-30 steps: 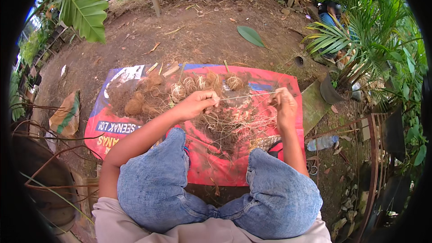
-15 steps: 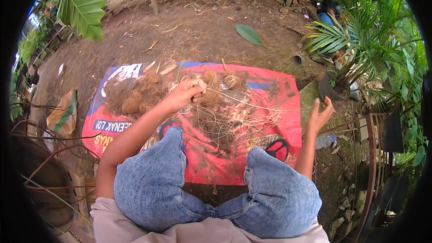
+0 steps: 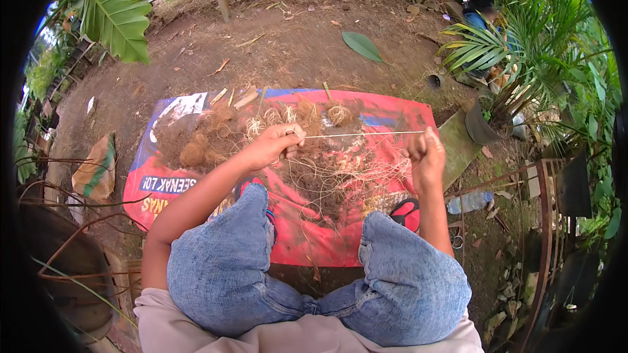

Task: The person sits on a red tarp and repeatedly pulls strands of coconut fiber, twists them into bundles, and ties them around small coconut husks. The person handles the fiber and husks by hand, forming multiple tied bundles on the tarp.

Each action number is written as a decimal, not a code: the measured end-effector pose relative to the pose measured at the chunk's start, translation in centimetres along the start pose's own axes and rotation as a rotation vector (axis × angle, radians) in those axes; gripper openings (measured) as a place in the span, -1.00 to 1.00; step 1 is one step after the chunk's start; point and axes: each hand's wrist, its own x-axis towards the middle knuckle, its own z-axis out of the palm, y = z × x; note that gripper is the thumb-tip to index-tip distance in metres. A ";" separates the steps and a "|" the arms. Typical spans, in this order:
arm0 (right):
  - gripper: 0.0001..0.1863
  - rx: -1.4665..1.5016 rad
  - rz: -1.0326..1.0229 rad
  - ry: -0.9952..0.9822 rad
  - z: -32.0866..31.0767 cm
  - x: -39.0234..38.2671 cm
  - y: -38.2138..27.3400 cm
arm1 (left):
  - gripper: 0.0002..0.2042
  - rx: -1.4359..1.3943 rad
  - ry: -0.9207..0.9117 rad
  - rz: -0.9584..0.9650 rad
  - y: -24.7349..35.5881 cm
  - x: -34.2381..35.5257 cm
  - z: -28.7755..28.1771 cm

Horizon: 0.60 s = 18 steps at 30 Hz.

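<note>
A pale string [image 3: 366, 134] runs taut and nearly level between my two hands. My left hand [image 3: 281, 142] pinches one end of it above the middle of a red banner sheet [image 3: 307, 248]. At the right, my right hand [image 3: 426, 151] grips the other end, with its fingers closed. Beneath the string lies a loose tangle of pale strands [image 3: 356, 173] over dark crumbs. Small bundles of wound strands [image 3: 339, 114] sit along the sheet's far side. Brown fibre clumps [image 3: 193, 153] lie to the left of my left hand.
A plastic bottle [image 3: 470, 202] lies on the ground right of my knee. A dark plant pot [image 3: 481, 124] with palm fronds stands farther right. Beyond the sheet, a large green leaf [image 3: 362, 46] rests on brown soil. A paper bag [image 3: 96, 171] lies at the left.
My right hand has moved inward to the left and its fingers have closed on the string. The string, slack before, is now straight. My left hand has stayed nearly in place.
</note>
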 end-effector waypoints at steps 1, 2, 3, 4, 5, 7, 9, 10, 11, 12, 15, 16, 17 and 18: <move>-0.54 0.058 -0.060 0.129 -2.0 0.4 -1.2 | -0.82 -0.018 0.033 -0.007 -0.4 0.1 -0.8; -0.55 0.091 -0.110 0.282 -4.0 0.7 -2.3 | -0.83 -0.047 0.078 -0.016 -0.7 0.1 -1.7; -0.56 0.141 -0.209 0.265 -6.3 1.2 -3.8 | -0.83 -0.074 0.129 -0.038 -0.8 0.0 -2.5; -0.64 0.178 -0.232 0.362 -8.5 1.3 -5.1 | -0.84 -0.102 0.184 -0.059 -0.9 -0.1 -3.1; -0.72 0.214 -0.280 0.372 -10.1 1.2 -5.8 | -0.84 -0.110 0.188 -0.040 -0.8 -0.2 -3.4; -0.79 -0.337 -0.307 0.608 -11.6 1.1 -6.7 | -0.83 -0.121 0.194 -0.006 -0.4 -0.3 -3.5; -0.70 -0.980 -0.478 0.713 -10.6 0.7 -6.5 | -0.83 -0.078 0.143 0.024 0.4 -0.4 -2.5; -0.61 -1.346 -0.637 0.688 -9.1 0.2 -5.7 | -0.83 -0.052 0.119 0.027 0.9 -0.5 -1.7; -0.51 -1.705 -0.783 0.643 -7.1 -0.4 -4.8 | -0.82 -0.030 0.092 0.053 1.4 -0.5 -0.7; -0.32 -1.505 -0.635 0.379 -4.8 -0.9 -3.9 | -0.82 -0.009 0.065 0.071 1.9 -0.4 0.6; -0.26 -1.138 -0.521 -0.235 2.9 -2.6 0.4 | -0.78 0.046 -0.044 0.124 3.8 -0.5 3.7; -0.39 -1.061 -0.410 -0.497 4.4 -2.9 0.5 | -0.77 0.081 -0.066 0.125 4.2 -0.9 4.3; -0.50 -0.891 -0.243 -0.585 5.7 -3.1 0.9 | -0.76 0.102 -0.103 0.163 4.6 -1.1 4.8; -0.61 -0.795 -0.036 -0.769 6.4 -2.9 0.9 | -0.73 0.152 -0.123 0.167 4.8 -1.1 4.8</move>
